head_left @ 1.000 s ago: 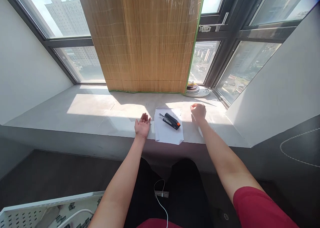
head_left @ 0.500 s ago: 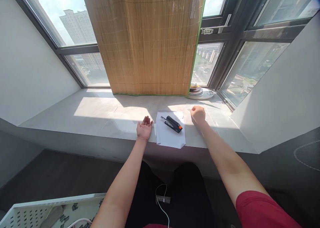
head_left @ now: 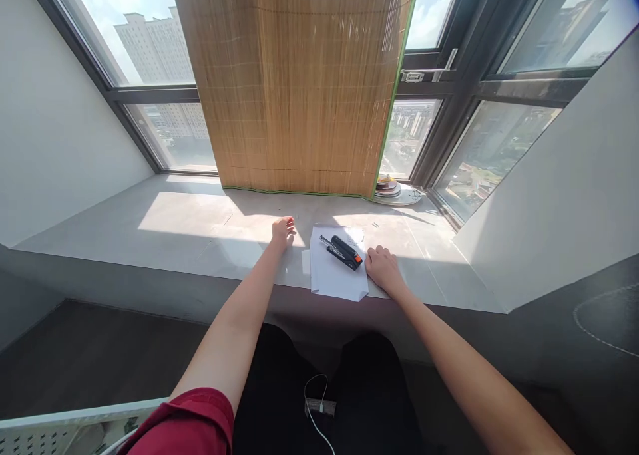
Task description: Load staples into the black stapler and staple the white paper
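Stapler [head_left: 343, 251], just one, lies on white paper [head_left: 335, 281] of unclear sheet count on the windowsill [head_left: 192, 215], near two tiny slivers [head_left: 374, 225], between one left hand [head_left: 283, 230] and one right hand [head_left: 383, 267], whose partly hidden fingers leave their grip impossible to tell.
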Demonstrator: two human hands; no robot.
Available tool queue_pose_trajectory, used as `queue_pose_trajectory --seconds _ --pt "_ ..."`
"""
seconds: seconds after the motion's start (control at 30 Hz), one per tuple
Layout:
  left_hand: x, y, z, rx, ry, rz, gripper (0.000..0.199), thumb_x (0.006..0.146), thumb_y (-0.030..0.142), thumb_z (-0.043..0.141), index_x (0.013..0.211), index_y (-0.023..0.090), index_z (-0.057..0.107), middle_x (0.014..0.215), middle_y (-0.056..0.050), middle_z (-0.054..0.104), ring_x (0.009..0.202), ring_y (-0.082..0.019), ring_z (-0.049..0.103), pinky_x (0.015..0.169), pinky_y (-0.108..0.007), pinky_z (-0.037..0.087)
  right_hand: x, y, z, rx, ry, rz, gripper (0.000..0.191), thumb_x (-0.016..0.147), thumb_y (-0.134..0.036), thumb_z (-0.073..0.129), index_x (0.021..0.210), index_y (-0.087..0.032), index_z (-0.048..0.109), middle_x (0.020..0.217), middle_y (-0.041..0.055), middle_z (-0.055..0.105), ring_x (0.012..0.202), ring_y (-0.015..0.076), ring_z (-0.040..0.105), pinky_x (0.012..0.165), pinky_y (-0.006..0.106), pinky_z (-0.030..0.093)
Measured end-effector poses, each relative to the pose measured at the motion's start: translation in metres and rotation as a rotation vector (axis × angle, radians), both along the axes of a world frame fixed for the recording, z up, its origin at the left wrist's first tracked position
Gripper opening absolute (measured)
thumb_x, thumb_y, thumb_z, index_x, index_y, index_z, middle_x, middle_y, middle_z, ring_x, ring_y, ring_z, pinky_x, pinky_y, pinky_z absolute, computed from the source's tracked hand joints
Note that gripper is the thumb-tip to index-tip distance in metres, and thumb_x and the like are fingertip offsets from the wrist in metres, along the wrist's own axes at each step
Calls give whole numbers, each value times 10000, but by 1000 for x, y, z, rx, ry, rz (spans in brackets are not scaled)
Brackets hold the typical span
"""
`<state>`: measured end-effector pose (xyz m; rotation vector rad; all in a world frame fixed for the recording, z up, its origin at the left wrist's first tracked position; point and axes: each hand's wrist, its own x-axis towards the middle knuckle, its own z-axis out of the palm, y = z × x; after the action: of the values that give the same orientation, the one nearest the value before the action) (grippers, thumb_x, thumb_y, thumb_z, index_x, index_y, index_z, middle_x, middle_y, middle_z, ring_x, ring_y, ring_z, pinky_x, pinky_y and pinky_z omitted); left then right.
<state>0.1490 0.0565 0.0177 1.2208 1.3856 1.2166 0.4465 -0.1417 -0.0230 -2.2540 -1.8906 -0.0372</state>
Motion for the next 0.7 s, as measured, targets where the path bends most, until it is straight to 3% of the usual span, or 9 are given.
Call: queue_pose_trajectory --seconds 0.07,0.17,0.23,0.33,0.53,0.63,0.7 --pt "1 16 2 40 175 5 128 889 228 625 966 183 718 1107 -146 732 1100 -267 712 997 -420 592 1 1 1 6 5 -1 277 1114 -242 412 1042 -194 675 1144 148 663 1123 305 599 930 409 412" --pt "9 26 -2 119 451 -27 228 872 164 655 1079 179 749 1402 -199 682 1402 -362 585 1208 -524 447 2 1 2 17 10 -7 262 1106 -244 432 1016 -203 675 1133 137 665 1112 299 594 915 400 404" --pt "15 26 -8 165 605 -76 243 904 162 650 1121 179 757 1480 -212 656 1478 -405 519 1262 -588 358 1 0 3 20 17 -11 252 1101 -239 442 1007 -209 673 1125 131 665 1102 293 592 912 394 402" --pt "21 21 -15 216 791 -135 193 986 193 601 1090 177 763 1401 -228 696 1459 -424 530 1244 -595 358 0 -1 4 26 25 -15 253 1103 -242 442 990 -214 666 1108 125 663 1089 285 591 919 393 402" --pt "17 -2 -22 274 1004 -157 329 1047 113 447 1208 170 727 1186 -197 735 1258 -345 652 1060 -431 505 1 -1 5 40 45 -12 276 1114 -258 420 956 -211 642 1084 118 660 1056 276 592 911 395 406" --pt "14 -20 -27 326 1063 -146 430 1006 39 419 1321 148 689 1228 -200 710 1189 -325 676 958 -394 534 2 0 3 43 52 -8 270 1107 -255 421 955 -210 640 1086 123 658 1065 280 591 916 400 411" --pt "13 -32 -31 356 1101 -158 436 984 18 418 1285 142 708 1273 -216 683 1176 -333 679 955 -405 536 2 0 3 45 52 -8 277 1108 -258 414 961 -210 644 1093 129 659 1073 285 592 922 405 414"
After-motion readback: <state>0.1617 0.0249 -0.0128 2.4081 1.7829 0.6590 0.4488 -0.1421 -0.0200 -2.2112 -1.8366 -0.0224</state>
